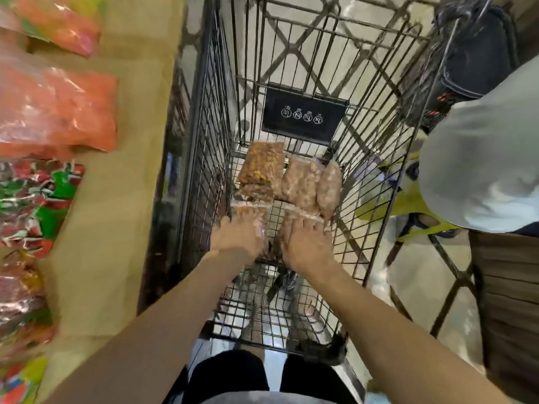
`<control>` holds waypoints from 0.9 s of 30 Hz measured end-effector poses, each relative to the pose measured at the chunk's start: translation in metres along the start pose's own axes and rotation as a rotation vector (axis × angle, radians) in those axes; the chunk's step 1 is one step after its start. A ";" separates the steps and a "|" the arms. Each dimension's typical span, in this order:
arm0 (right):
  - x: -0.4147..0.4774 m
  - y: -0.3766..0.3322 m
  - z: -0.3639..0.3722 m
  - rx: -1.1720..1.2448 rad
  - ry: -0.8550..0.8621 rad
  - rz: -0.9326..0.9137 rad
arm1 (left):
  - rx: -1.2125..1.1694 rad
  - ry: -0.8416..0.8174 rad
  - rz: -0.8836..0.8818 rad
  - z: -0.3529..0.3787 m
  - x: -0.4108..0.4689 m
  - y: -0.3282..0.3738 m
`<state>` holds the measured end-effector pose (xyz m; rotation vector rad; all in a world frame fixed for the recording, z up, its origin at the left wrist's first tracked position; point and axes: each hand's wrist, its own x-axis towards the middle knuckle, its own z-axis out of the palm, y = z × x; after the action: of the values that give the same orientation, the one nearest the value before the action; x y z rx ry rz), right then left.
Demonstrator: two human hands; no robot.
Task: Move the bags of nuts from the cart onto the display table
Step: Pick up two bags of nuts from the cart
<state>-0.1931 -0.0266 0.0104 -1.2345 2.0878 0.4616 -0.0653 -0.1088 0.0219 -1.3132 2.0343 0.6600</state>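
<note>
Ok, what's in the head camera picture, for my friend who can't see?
A person's left grip and right grip each touch a bag of nuts in a wire cart. Three more bags lie beyond; a display table with bright packets stands left.

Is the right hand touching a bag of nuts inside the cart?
Touching. The head view shows the right hand with fingers laid on the near bag.

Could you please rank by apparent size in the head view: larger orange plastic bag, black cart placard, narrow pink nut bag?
1. larger orange plastic bag (nearer the camera)
2. black cart placard
3. narrow pink nut bag
</note>
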 end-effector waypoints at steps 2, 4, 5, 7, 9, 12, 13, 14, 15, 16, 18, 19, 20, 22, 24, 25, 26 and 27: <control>0.017 0.006 0.019 0.004 -0.014 0.013 | -0.038 -0.017 -0.003 0.019 0.018 0.004; 0.032 0.012 0.035 0.034 -0.046 0.040 | -0.160 -0.058 -0.025 0.037 0.035 0.005; 0.040 0.015 0.043 0.056 -0.064 0.057 | -0.243 -0.081 -0.059 0.045 0.045 0.004; 0.054 0.020 0.058 0.126 -0.094 0.088 | -0.394 -0.103 -0.133 0.066 0.067 0.003; 0.067 0.025 0.074 0.237 -0.082 0.143 | -0.566 -0.085 -0.184 0.083 0.084 0.005; 0.087 0.030 0.101 0.429 -0.011 0.283 | -0.732 0.018 -0.334 0.104 0.103 0.005; 0.092 0.031 0.109 0.483 0.011 0.324 | -0.746 0.070 -0.379 0.108 0.108 0.004; 0.098 0.032 0.115 0.524 0.029 0.357 | -0.767 0.101 -0.418 0.114 0.114 0.001; 0.103 0.033 0.123 0.561 0.040 0.384 | -0.789 0.111 -0.460 0.122 0.120 -0.001; 0.108 0.034 0.129 0.596 0.039 0.411 | -0.824 0.111 -0.478 0.127 0.125 -0.003; 0.118 0.036 0.141 0.682 0.032 0.467 | -0.939 0.098 -0.506 0.132 0.134 -0.005; 0.123 0.037 0.146 0.739 0.040 0.498 | -0.996 0.086 -0.520 0.136 0.138 -0.007; 0.127 0.038 0.150 0.803 0.047 0.531 | -1.030 0.083 -0.535 0.140 0.142 -0.007; 0.135 0.039 0.157 0.924 0.060 0.572 | -1.046 0.098 -0.554 0.143 0.147 -0.009; 0.143 0.041 0.166 1.015 0.060 0.595 | -1.067 0.102 -0.563 0.148 0.152 -0.015; 0.148 0.044 0.172 1.063 0.076 0.610 | -1.070 0.105 -0.559 0.148 0.152 -0.016; 0.153 0.047 0.179 1.108 0.090 0.635 | -1.075 0.105 -0.557 0.149 0.154 -0.018; 0.158 0.051 0.187 1.150 0.081 0.646 | -1.086 0.105 -0.555 0.151 0.155 -0.020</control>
<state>-0.2233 0.0090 -0.2349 0.0913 2.1923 -0.5134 -0.0601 -0.1064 -0.1950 -2.4033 1.2001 1.5188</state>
